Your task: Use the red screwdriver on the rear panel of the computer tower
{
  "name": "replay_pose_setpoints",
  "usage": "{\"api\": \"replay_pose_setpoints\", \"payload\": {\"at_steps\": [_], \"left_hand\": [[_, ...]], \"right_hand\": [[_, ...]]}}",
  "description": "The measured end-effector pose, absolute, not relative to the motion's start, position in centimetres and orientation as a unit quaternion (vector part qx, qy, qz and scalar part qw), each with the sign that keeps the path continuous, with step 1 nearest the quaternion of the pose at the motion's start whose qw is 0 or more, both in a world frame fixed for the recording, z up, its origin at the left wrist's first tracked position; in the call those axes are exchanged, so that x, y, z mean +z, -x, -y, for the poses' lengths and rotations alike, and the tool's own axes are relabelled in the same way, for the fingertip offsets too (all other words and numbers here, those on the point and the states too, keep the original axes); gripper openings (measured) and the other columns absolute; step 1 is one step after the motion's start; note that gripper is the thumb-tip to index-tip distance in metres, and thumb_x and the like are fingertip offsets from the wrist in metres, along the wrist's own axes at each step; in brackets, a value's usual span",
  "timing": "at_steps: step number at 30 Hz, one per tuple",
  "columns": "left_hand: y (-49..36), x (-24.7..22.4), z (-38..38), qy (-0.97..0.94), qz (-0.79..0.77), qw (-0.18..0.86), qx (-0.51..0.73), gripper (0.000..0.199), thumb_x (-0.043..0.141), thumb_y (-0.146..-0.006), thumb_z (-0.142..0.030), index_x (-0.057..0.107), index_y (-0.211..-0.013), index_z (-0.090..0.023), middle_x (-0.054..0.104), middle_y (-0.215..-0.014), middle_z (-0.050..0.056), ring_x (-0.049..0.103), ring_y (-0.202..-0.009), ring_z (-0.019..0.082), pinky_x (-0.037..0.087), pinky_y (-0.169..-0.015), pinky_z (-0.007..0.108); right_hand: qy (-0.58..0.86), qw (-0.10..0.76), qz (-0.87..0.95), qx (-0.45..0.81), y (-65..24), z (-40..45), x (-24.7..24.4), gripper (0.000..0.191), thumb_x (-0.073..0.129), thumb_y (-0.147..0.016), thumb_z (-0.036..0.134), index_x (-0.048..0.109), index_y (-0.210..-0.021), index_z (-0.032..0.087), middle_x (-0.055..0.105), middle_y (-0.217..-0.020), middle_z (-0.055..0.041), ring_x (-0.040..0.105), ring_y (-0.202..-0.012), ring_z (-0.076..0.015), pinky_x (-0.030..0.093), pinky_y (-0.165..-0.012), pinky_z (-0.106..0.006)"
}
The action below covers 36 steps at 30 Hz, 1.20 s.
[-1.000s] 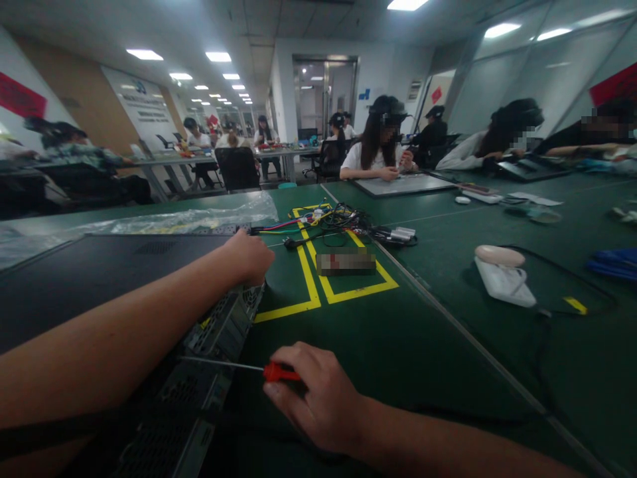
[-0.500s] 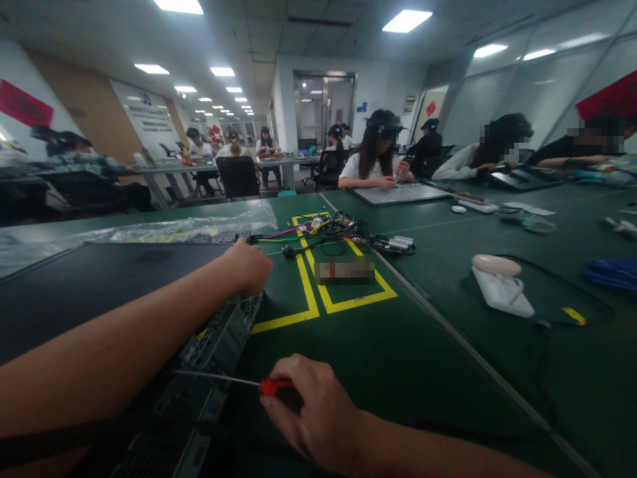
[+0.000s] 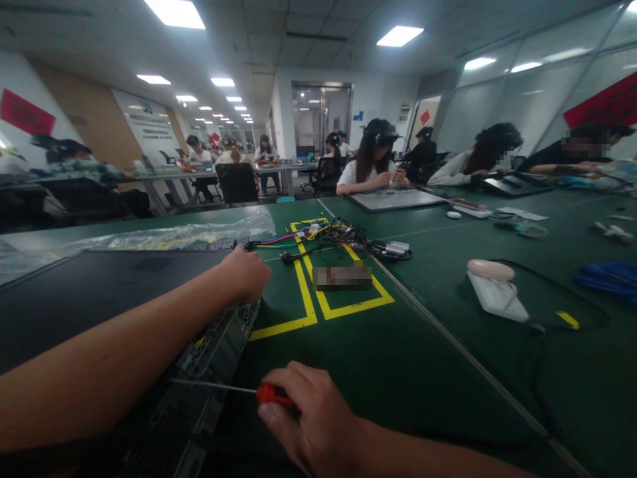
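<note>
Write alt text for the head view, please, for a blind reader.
The right hand holds a red-handled metal screwdriver toward a black, perforated metal case; the left hand is at its far corner. Tangled black cables lie on the green table.

Green counter (image 3: 428, 372) marked out with yellow tape (image 3: 352, 309). Room lit by rectangular ceiling panels (image 3: 175, 12). White walls (image 3: 383, 86), one tan section (image 3: 74, 89) at left. Metal-framed glass door (image 3: 322, 123) set in far wall. Glass partition (image 3: 535, 99) seen at right. Black chairs (image 3: 237, 184) placed by grey tables (image 3: 169, 175).
</note>
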State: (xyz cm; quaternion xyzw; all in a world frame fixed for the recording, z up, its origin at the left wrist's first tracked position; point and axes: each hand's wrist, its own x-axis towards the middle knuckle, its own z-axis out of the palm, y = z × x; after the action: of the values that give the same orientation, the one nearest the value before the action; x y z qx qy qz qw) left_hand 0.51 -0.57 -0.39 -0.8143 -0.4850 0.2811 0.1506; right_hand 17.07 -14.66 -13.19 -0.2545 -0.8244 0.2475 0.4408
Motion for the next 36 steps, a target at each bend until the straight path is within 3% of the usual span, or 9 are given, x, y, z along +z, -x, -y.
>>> {"api": "replay_pose_setpoints", "payload": {"at_steps": [6,12,27,31,36], "left_hand": [[-0.53,-0.15,0.60,0.815,0.487,0.150,0.278,0.036,0.053,-0.082,-0.025,0.075,-0.105,-0.008,0.075,-0.115,0.023,0.066,-0.113,0.040,0.048,-0.096,0.061],[-0.63,-0.18,0.55,0.814,0.485,0.149,0.284,0.035,0.055,-0.080,-0.025,0.076,-0.104,-0.010,0.075,-0.115,0.024,0.067,-0.113,0.039,0.049,-0.094,0.059],[-0.29,-0.37,0.63,0.808,0.485,0.161,0.293,0.038,0.051,-0.082,-0.028,0.077,-0.106,-0.013,0.075,-0.117,0.023,0.067,-0.111,0.039,0.051,-0.089,0.054],[-0.29,-0.53,0.38,0.801,0.492,0.161,0.302,0.038,0.051,-0.082,-0.029,0.077,-0.106,-0.014,0.075,-0.117,0.022,0.067,-0.111,0.038,0.051,-0.089,0.052],[-0.23,-0.58,0.09,0.791,0.504,0.161,0.308,0.036,0.054,-0.082,-0.033,0.077,-0.105,-0.018,0.075,-0.117,0.019,0.066,-0.112,0.037,0.050,-0.091,0.050]], "right_hand": [[0.261,0.459,0.811,0.253,-16.97,14.67,-13.73,0.025,0.070,-0.087,0.028,0.062,-0.108,0.017,0.070,-0.084,-0.0035,0.061,-0.065,-0.0140,0.050,-0.063,-0.023],[0.261,0.437,0.826,0.241,-17.12,14.66,-13.58,0.014,0.064,-0.092,0.026,0.060,-0.103,0.018,0.067,-0.081,-0.0021,0.059,-0.064,-0.0134,0.050,-0.064,-0.022],[0.248,0.409,0.852,0.216,-17.06,14.55,-13.32,0.031,0.047,-0.104,0.038,0.064,-0.112,0.014,0.069,-0.089,-0.0076,0.062,-0.073,-0.0169,0.052,-0.069,-0.027],[0.249,0.440,0.831,0.233,-16.99,14.65,-13.58,0.032,0.058,-0.097,0.041,0.059,-0.117,0.016,0.071,-0.095,-0.0063,0.065,-0.076,-0.0164,0.054,-0.073,-0.027],[0.231,0.440,0.829,0.257,-16.97,14.49,-13.59,0.016,0.062,-0.095,0.028,0.058,-0.108,0.018,0.070,-0.093,-0.0040,0.063,-0.072,-0.0141,0.054,-0.071,-0.026]]}}
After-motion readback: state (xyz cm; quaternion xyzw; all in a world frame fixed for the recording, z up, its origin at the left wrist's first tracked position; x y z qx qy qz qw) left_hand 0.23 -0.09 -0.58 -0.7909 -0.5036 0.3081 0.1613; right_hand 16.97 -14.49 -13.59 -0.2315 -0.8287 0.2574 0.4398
